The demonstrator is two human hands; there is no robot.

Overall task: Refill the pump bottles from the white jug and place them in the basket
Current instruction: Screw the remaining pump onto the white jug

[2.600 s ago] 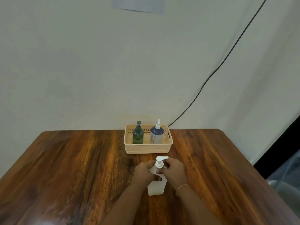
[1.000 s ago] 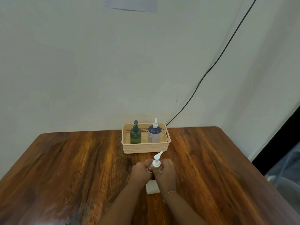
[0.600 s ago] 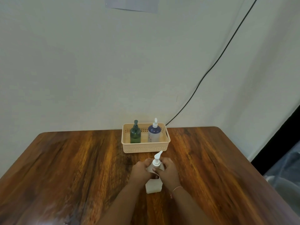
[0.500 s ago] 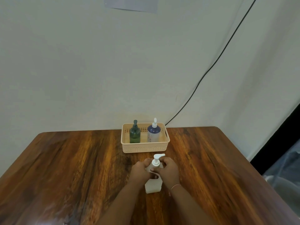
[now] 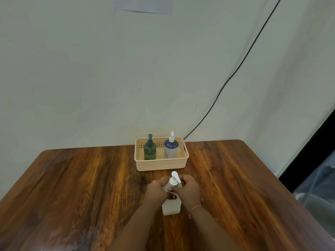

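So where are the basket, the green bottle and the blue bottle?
basket (image 5: 161, 164), head view, front wall.
green bottle (image 5: 150, 151), head view, body.
blue bottle (image 5: 171, 148), head view, body.

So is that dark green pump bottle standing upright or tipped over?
Upright: the dark green pump bottle stands inside the beige plastic basket, pump head pointing straight up.

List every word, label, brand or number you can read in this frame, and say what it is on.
No text can be read here.
Blue bottle in the basket: pale label with coloured print, too small and blurred to read.
Green bottle: no label shows.
White jug: no print shows.
Sheet of paper on the wall: looks blank, cut off at the top edge.
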